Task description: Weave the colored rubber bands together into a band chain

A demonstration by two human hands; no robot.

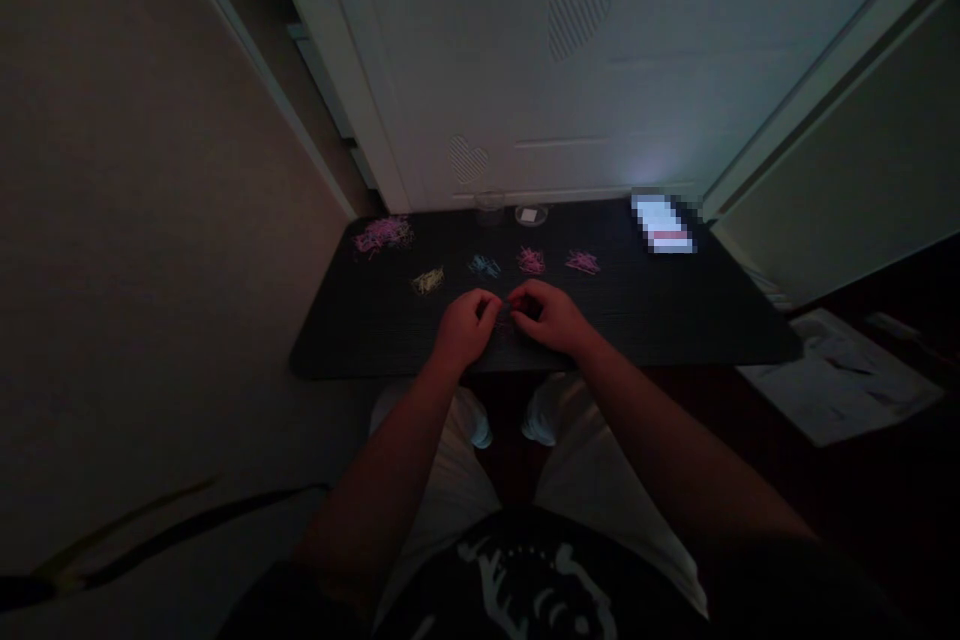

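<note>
My left hand (pixel 466 325) and my right hand (pixel 551 316) are close together over the front middle of a dark table (pixel 367 330). Both have curled fingers with thumb and fingertips brought together; whatever they pinch is too small and dim to name. A few thin pinkish bits (pixel 502 324) show between them. Just beyond lie small heaps of thin coloured pieces: a yellow heap (pixel 428 281), a blue heap (pixel 484 266), a red-pink heap (pixel 532 261) and a pink-purple heap (pixel 583 262). A larger mixed heap (pixel 383 235) sits at the far left.
A clear round container (pixel 490 207) and a clear lid-like disc with a white square (pixel 530 215) stand at the table's back edge. A glowing, pixelated phone-like screen (pixel 664 223) is at the back right. Behind rises a white panel (pixel 480 70); a pale sheet (pixel 840 375) lies lower right.
</note>
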